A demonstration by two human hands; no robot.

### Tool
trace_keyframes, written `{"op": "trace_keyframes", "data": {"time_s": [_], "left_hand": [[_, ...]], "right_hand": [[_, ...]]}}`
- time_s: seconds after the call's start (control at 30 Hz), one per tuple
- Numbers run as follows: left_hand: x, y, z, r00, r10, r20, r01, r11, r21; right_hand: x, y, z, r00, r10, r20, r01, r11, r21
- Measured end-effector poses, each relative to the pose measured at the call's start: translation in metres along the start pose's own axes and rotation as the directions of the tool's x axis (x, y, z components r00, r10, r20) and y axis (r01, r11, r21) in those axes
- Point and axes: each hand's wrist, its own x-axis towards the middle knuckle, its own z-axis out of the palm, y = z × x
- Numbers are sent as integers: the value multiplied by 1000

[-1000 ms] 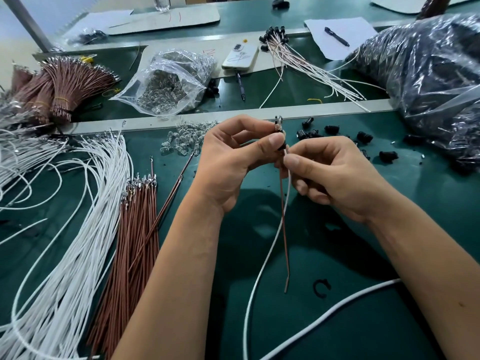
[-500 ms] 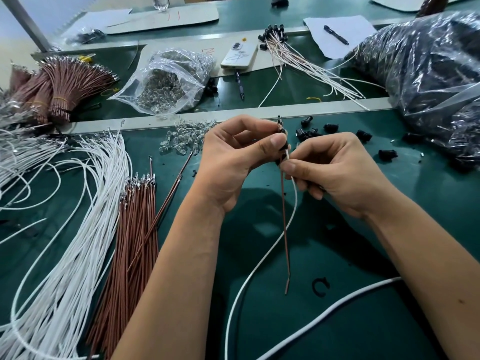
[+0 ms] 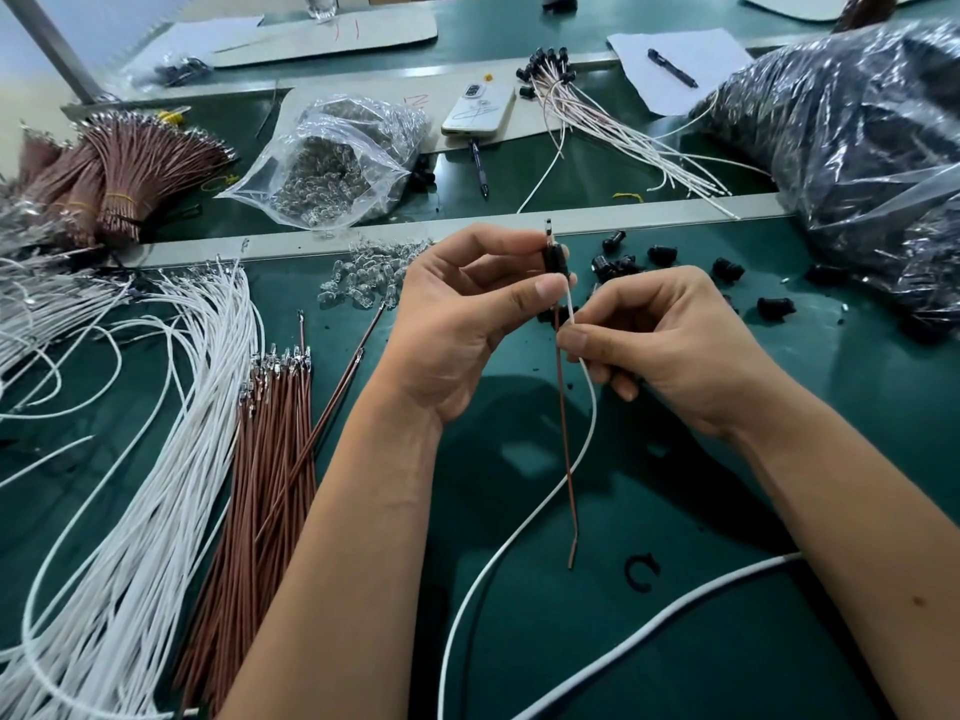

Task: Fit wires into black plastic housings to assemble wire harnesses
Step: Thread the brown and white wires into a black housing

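Both hands raised, fingertips pinching: left (image 3: 457,324), right (image 3: 670,345).

We count two hands (image 3: 457,324), holding one housing (image 3: 554,259) with two wires, one brown (image 3: 566,459) and one white (image 3: 519,543). On the bench we count two pens (image 3: 671,68), one phone (image 3: 479,109), two clear bags (image 3: 337,163) and one black clip (image 3: 642,571). Loose housings (image 3: 727,268) number about ten; the wire bundles (image 3: 275,459) are too dense to count.
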Motion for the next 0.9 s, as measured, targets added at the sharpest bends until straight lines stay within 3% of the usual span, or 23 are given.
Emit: {"op": "trace_keyframes", "data": {"time_s": [0.9], "left_hand": [[1, 0, 0, 998, 51, 45, -53, 998, 28]], "right_hand": [[0, 0, -1, 996, -87, -13, 86, 996, -21]]}}
